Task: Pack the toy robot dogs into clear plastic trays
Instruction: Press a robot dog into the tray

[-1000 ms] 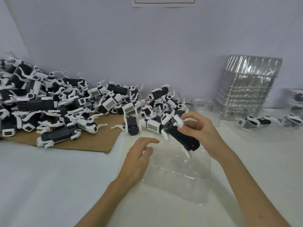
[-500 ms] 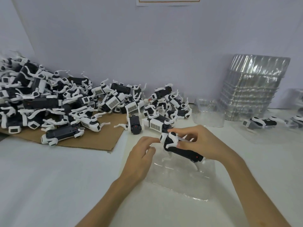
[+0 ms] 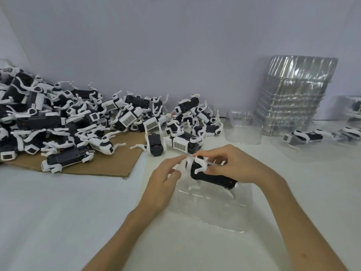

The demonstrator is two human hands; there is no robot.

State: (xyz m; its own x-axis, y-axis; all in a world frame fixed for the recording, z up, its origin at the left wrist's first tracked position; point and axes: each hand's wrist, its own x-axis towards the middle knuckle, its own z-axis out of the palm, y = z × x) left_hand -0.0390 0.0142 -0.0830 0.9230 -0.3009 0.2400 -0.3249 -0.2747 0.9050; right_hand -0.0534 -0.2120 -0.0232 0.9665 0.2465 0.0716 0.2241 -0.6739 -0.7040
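Note:
A black and white toy robot dog (image 3: 213, 178) hangs low over a clear plastic tray (image 3: 213, 210) lying on the white table. My right hand (image 3: 234, 165) grips the dog across its back and white front leg. My left hand (image 3: 164, 178) reaches in from the left, its fingertips pinching a white leg at the dog's front end. The dog's rear legs touch down into the tray. A big heap of the same toy dogs (image 3: 78, 122) is piled at the back left.
The heap lies partly on a brown cardboard sheet (image 3: 109, 163). A tall stack of clear trays (image 3: 293, 98) stands at the back right, with a single clear tray (image 3: 243, 130) beside it. Filled trays holding dogs (image 3: 304, 136) lie at far right.
My right hand has lowered the dog from mid-air down onto the tray and levelled it. My left hand has risen from the tray to take hold of the dog's front leg.

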